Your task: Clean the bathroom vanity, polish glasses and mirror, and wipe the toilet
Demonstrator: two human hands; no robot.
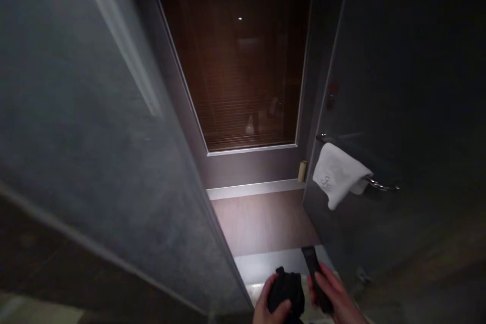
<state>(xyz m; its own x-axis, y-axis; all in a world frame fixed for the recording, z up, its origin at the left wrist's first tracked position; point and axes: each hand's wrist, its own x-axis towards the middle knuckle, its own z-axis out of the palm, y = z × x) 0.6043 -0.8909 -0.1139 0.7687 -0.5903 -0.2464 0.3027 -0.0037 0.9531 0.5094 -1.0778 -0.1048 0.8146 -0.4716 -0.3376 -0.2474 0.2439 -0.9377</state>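
Note:
At the bottom of the view my left hand [268, 304] is closed around a small black pouch [287, 291] with soft, rounded edges. To its right, my right hand [334, 291] wraps round a slim black flashlight [313, 263], whose wider end points forward and away from me. The two hands are apart, held low over the threshold. A patch of light lies on the wooden floor [266, 220] just ahead.
Left stands a grey panel [152, 212]. Ahead is a dark glass pane [246, 71] with blinds behind. On the right a white towel [337, 172] hangs from a metal bar [381, 186]. A small yellowish cylinder [301, 171] is in the far corner.

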